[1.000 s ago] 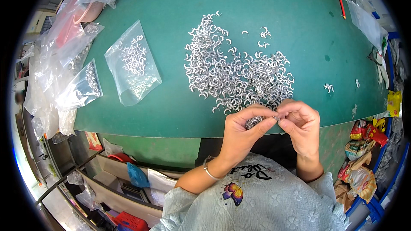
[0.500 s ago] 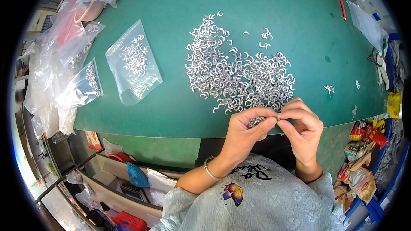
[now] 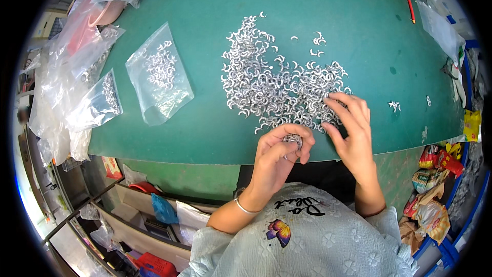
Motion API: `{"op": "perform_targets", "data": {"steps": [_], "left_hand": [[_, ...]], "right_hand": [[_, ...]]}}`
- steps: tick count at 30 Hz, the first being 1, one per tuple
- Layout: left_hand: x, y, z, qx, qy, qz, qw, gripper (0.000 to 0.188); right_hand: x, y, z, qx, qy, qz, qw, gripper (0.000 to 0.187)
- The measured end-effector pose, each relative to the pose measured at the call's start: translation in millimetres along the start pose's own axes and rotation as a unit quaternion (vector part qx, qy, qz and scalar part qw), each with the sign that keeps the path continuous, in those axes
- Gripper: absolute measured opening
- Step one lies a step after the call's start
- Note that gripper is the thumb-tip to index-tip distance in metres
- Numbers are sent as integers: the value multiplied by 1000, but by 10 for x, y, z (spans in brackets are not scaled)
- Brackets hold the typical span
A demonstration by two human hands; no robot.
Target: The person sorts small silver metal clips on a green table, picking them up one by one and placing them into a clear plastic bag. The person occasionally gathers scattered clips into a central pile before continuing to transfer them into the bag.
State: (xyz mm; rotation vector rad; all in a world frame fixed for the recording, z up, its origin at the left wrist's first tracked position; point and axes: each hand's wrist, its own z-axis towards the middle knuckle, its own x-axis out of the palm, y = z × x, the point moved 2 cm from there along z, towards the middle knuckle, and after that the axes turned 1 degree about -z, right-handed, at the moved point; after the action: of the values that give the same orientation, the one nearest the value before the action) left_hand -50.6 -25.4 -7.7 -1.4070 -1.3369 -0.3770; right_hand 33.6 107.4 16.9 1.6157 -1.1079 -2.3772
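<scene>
A broad pile of small silver crescent-shaped metal pieces [image 3: 277,87] is spread over the green table. Just off its near edge, my left hand [image 3: 274,156] is curled around a small cluster of crescent pieces [image 3: 293,140], which shows between thumb and fingers. My right hand [image 3: 355,141] reaches over the pile's near right side, thumb and fingers apart, fingertips at the pieces there. I see nothing held between them. Farther off, a few loose crescents [image 3: 318,41] lie apart from the pile.
To the left lie a clear plastic bag [image 3: 166,105] with crescent pieces inside and a smaller bag [image 3: 105,107] beside a heap of plastic. A few linked pieces [image 3: 394,106] lie at the right. A red pencil [image 3: 410,7] is near the far right edge of the green table [image 3: 205,0].
My hands were together, fingertips meeting at a small piece. Now they are apart: the right has moved up and opened over the pile, and the left has shifted slightly left with its cluster.
</scene>
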Motion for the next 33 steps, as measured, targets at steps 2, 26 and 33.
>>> {"op": "perform_targets", "data": {"steps": [2,26,33], "left_hand": [[50,8,-12,-10,-67,13,998,19],[31,149,-54,-95,-43,33,994,20],[58,160,-55,-75,-49,82,993,17]], "right_hand": [[63,32,18,-24,-24,-59,998,31],[-96,-279,14,16,-175,21,984,9],[-91,-272,-89,128,-107,350,922,10]]}}
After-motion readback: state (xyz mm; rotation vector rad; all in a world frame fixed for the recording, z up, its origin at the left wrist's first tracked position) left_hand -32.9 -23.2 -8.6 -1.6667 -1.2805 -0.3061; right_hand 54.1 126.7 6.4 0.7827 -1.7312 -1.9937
